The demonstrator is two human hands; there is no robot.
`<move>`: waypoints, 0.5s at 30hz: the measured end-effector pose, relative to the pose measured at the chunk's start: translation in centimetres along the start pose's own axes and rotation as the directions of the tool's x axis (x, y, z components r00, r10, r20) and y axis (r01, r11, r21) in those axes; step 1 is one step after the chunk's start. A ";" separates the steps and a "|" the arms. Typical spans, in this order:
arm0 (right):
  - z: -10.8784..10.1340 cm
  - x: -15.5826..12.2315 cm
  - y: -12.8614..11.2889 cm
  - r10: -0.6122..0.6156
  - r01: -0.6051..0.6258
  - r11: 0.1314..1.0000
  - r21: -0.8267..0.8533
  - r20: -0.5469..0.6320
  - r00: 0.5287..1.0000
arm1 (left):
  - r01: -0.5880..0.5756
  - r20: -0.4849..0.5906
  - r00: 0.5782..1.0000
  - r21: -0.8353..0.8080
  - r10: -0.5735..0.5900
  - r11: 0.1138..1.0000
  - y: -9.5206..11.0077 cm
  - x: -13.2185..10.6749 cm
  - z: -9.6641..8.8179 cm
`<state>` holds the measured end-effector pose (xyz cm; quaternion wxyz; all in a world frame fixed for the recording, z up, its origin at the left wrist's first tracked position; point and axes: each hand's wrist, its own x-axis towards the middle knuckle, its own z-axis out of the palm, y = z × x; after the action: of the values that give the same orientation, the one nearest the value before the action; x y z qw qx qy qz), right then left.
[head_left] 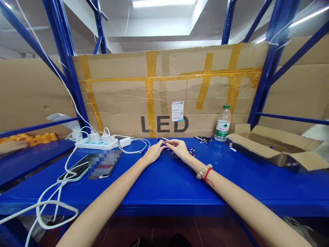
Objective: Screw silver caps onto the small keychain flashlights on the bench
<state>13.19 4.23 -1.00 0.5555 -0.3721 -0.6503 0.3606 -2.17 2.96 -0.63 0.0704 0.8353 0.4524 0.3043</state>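
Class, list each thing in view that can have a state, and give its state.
Left hand: fingers pinched at a small dark item
Right hand: fingers pinched there too
Bottle: upright, green cap on
Cardboard box: open, flaps spread
Power strip: chargers plugged in
Left phone: lying flat
Right phone: lying flat, screen obscured
Ceiling light: lit
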 end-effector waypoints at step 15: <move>-0.9 0.5 0.3 -0.179 0.194 0.977 -0.090 0.152 0.972 | -0.011 0.001 1.000 -0.065 0.011 0.998 -0.6 0.0 0.4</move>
<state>14.05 4.83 -0.99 0.5187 -0.3107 -0.7386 0.2981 -2.39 3.39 -1.24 0.0959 0.8352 0.4377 0.3188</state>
